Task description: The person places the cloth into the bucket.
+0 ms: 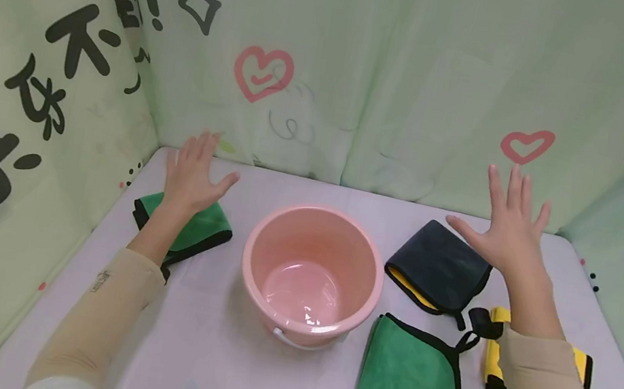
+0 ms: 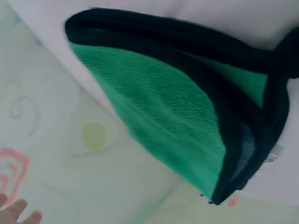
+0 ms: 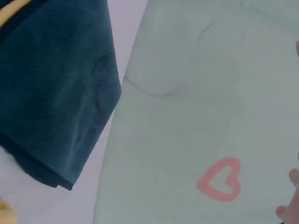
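Note:
An empty pink bucket (image 1: 312, 272) stands mid-table. My left hand (image 1: 192, 171) hovers flat with fingers spread above a folded green cloth with black trim (image 1: 201, 229), which fills the left wrist view (image 2: 163, 112). My right hand (image 1: 509, 217) is raised with straight spread fingers, just right of a folded dark cloth with yellow underside (image 1: 439, 265), seen close in the right wrist view (image 3: 51, 93). Neither hand holds anything. Fingertips (image 2: 16, 212) show at the left wrist view's corner.
A second green cloth (image 1: 410, 383) lies in front of the dark one. A yellow cloth with black trim (image 1: 499, 353) sits partly under my right forearm. Printed fabric walls (image 1: 371, 60) close in the white table (image 1: 232, 374) on three sides.

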The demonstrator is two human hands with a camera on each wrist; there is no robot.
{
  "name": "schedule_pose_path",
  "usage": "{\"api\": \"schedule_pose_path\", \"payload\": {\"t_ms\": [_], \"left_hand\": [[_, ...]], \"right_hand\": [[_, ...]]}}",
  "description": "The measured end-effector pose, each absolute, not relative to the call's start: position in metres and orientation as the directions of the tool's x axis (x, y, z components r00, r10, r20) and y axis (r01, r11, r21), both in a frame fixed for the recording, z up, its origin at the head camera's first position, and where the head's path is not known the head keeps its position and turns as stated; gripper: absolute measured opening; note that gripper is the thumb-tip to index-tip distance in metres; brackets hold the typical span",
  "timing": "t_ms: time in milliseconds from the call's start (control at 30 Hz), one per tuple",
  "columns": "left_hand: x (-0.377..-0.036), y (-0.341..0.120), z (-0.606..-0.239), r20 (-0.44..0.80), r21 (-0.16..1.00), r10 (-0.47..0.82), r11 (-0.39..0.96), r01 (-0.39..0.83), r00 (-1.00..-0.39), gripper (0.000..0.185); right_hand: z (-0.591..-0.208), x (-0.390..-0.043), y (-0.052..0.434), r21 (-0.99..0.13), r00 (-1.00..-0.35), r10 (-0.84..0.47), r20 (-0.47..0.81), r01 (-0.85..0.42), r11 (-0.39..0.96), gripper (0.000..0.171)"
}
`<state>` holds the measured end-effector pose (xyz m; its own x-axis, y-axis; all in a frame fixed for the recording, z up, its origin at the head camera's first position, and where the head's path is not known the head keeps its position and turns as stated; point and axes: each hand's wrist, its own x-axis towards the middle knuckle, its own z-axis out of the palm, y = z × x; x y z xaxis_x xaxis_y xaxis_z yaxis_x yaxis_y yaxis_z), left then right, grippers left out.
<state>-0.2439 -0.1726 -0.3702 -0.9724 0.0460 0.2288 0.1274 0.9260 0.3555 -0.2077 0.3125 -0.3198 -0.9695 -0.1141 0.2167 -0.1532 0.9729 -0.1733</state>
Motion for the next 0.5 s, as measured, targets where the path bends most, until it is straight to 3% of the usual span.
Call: {"api": "schedule_pose_path", "payload": {"t_ms": [133, 233, 367, 500], "left_hand": [[-0.23, -0.165, -0.362, 0.278, 0.664, -0.01, 0.725, 0.185, -0.961, 0.071], [-0.218, -0.16, -0.357, 0.211, 0.825, -0.023, 0.54, 0.165, -0.977, 0.066], [-0.203, -0.154, -0.352, 0.048, 0.94, 0.053, 0.335, 0.063, -0.997, 0.062], [-0.191, -0.148, -0.349, -0.08, 0.984, 0.166, 0.17, -0.051, -0.983, 0.059]], "right_hand": [[-0.328, -0.181, 0.315, -0.191, -0.916, -0.212, 0.339, -0.288, 0.938, 0.1], [-0.339, -0.158, 0.317, -0.184, -0.875, -0.28, 0.396, -0.374, 0.909, 0.099], [-0.356, -0.128, 0.317, -0.154, -0.844, -0.341, 0.415, -0.435, 0.887, 0.096], [-0.373, -0.101, 0.315, -0.115, -0.835, -0.382, 0.396, -0.458, 0.881, 0.094]]}}
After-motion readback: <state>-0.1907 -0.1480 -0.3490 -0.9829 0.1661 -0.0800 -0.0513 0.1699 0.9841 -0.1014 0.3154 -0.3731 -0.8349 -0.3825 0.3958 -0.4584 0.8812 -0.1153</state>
